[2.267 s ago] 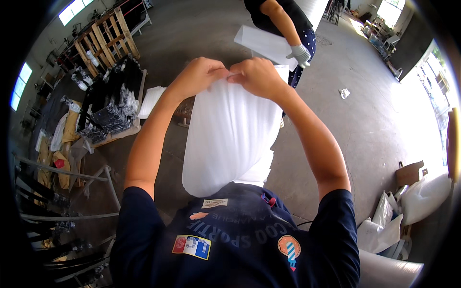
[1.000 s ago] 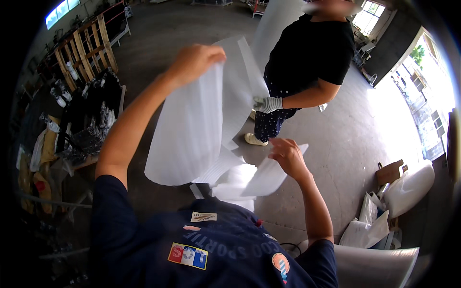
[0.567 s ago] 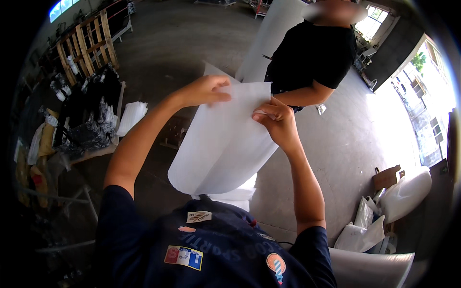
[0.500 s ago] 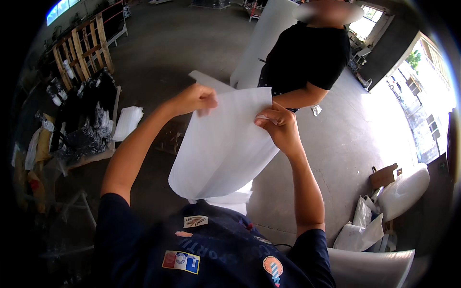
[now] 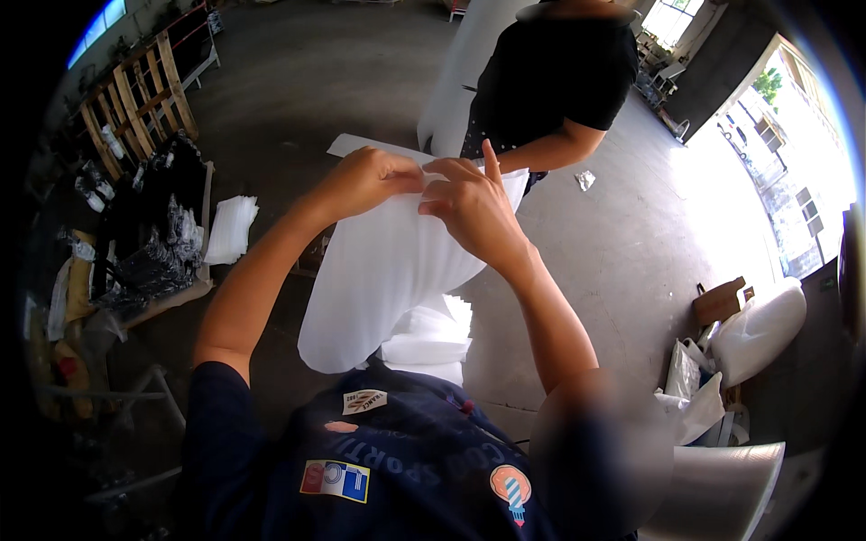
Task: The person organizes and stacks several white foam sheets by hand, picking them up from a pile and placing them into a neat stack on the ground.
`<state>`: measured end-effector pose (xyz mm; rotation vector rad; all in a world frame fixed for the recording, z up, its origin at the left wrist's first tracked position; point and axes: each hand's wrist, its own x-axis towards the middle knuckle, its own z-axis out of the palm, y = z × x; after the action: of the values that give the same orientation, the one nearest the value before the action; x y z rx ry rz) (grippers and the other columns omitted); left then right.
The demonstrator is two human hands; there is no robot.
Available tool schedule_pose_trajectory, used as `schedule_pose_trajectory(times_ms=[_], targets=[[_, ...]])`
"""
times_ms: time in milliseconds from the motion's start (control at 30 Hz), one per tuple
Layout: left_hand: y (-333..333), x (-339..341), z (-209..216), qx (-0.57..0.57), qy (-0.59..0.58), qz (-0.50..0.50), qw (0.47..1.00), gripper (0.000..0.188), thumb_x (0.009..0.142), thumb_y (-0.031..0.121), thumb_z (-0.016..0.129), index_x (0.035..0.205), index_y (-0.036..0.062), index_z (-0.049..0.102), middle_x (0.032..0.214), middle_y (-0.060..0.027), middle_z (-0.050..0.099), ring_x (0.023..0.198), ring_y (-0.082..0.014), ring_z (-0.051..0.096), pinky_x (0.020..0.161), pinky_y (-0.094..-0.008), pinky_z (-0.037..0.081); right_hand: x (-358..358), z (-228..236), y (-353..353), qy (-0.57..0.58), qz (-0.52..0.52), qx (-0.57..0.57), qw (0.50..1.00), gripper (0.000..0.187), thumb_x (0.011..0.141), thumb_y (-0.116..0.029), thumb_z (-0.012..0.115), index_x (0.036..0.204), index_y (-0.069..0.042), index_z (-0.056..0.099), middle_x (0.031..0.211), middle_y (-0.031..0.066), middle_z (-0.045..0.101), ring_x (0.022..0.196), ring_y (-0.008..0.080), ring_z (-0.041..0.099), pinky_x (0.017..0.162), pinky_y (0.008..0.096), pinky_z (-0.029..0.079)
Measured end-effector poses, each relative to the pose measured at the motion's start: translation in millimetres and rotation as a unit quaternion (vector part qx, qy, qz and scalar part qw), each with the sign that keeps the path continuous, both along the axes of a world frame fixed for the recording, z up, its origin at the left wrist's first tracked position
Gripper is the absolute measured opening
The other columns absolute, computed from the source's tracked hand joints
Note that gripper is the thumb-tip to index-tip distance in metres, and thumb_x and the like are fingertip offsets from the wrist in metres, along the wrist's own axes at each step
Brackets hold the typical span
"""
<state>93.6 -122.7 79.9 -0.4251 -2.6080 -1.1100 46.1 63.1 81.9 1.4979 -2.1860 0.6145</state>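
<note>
At the centre of the frame, a large white sheet is being held up, and at lower centre a pile of white sheets is being partly covered by it. At the sheet's upper edge, a pinch is being made by the left hand; the right hand is being held close beside, its grip unclear. Creasing is probably being avoided best if tension is being shared evenly.

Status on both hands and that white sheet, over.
Left hand and right hand close together near top of white sheet; grip unclear. Sheet hanging down. Co-worker standing beyond, not blocking hands.
</note>
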Motion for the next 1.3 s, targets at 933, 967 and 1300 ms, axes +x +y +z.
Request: schedule_pose_trajectory(times_ms=[933, 967, 1300], targets=[[-33, 38, -14, 0.183, -0.018, 0.002, 0.983, 0.016, 0.087, 0.014, 0.057, 0.081, -0.0005, 0.058, 0.068, 0.0044, 0.051, 0.064, -0.0024, 0.042, 0.059, -0.0187, 0.036, -38, 12, 27, -0.369, 0.164, -0.100, 0.909, 0.033, 0.079, -0.010, 0.065, 0.109, -0.003, 0.053, 0.080, 0.0076, 0.063, 0.082, 0.0161, 0.061, 0.077, 0.0274, 0.046], [-34, 37, -13, 0.192, -0.008, 0.006, 0.981, 0.016, 0.087, 0.014, 0.057, 0.082, -0.0006, 0.058, 0.069, 0.0044, 0.051, 0.065, -0.0023, 0.042, 0.060, -0.0186, 0.036, -41, 7, 28, -0.413, 0.197, -0.163, 0.874, 0.032, 0.081, -0.009, 0.063, 0.111, -0.002, 0.052, 0.082, 0.0060, 0.064, 0.083, 0.0133, 0.061, 0.078, 0.0256, 0.046], [-19, 39, -3, 0.166, 0.049, 0.040, 0.984, 0.029, 0.089, 0.008, 0.054, 0.116, 0.0020, 0.057, 0.107, -0.0058, 0.063, 0.089, -0.0062, 0.055, 0.082, -0.0201, 0.043, -27, -11, 19, -0.411, 0.072, -0.280, 0.865, 0.033, 0.087, -0.011, 0.055, 0.118, -0.001, 0.052, 0.083, 0.0095, 0.062, 0.073, 0.0133, 0.055, 0.072, 0.0264, 0.046]])
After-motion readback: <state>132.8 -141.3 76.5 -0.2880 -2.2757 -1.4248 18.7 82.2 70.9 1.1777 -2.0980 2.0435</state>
